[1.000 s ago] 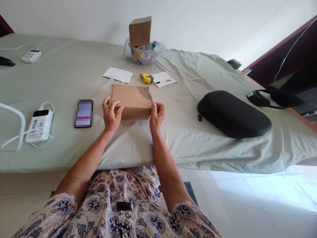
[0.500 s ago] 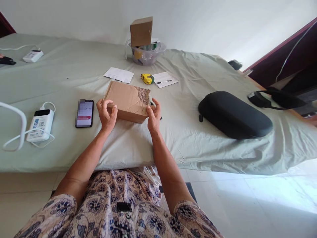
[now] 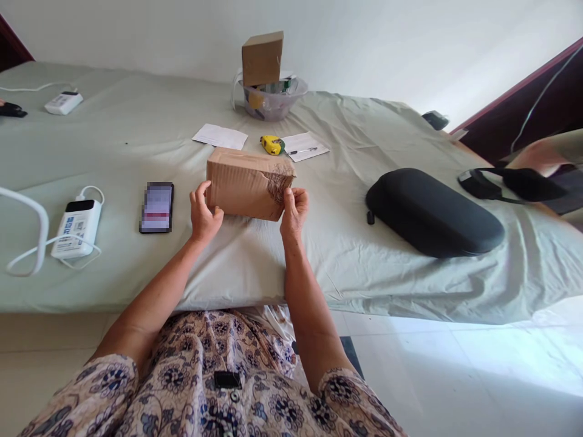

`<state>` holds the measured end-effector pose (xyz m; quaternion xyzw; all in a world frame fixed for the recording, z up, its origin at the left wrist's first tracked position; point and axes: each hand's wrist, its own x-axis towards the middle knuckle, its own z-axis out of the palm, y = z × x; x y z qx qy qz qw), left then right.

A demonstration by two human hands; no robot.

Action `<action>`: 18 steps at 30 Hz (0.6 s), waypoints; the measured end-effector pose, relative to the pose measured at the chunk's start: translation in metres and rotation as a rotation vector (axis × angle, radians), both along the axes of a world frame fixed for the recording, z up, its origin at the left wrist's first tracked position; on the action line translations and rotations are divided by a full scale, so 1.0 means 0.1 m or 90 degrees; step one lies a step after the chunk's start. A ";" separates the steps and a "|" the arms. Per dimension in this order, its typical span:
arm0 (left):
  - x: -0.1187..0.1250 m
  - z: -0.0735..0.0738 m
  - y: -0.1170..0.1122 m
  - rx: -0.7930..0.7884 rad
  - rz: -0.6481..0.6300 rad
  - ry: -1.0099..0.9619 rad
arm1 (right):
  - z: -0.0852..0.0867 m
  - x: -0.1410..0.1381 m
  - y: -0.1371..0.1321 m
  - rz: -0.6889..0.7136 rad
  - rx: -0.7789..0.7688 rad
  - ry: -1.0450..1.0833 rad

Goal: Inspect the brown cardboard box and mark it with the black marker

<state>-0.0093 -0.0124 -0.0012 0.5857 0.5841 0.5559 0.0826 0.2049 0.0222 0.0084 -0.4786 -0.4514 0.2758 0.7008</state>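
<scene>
A brown cardboard box (image 3: 248, 185) with dark scribbled lines at its right end is tilted up in front of me. My left hand (image 3: 206, 215) grips its left end, thumb at the lower front edge and fingers around the side. At the right end, my right hand (image 3: 293, 212) pinches the corner by the scribbles. The box's underside and far side are hidden. Just behind it lie a yellow tape measure (image 3: 272, 145) and a white paper with a pen (image 3: 303, 151) on it. To the left of my left hand rests a smartphone (image 3: 157, 207).
On the green-grey cloth (image 3: 113, 164) stand a white power bank with cable (image 3: 77, 227) and a black case (image 3: 435, 212). A clear basin (image 3: 273, 104) holding a second box (image 3: 263, 59) is by the wall. Another person's arm (image 3: 544, 155) shows at far right.
The box has been tipped, so its scribbled broad face now turns toward me, and it has shifted slightly right with both hands. Another person's arm has come into view at the right.
</scene>
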 end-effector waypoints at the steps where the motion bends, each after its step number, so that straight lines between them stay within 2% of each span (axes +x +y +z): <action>1: 0.01 -0.03 0.00 -0.008 -0.002 0.006 | -0.01 0.03 0.02 -0.023 -0.006 -0.012; 7: -0.02 -0.15 0.04 -0.069 0.031 0.042 | -0.05 0.09 0.04 -0.066 -0.028 -0.067; 14: -0.11 -0.17 0.10 -0.058 0.058 -0.018 | -0.10 0.00 -0.01 0.002 0.047 -0.174; 18: -0.12 -0.18 0.10 -0.076 0.067 -0.047 | -0.12 -0.01 -0.04 0.034 0.036 -0.277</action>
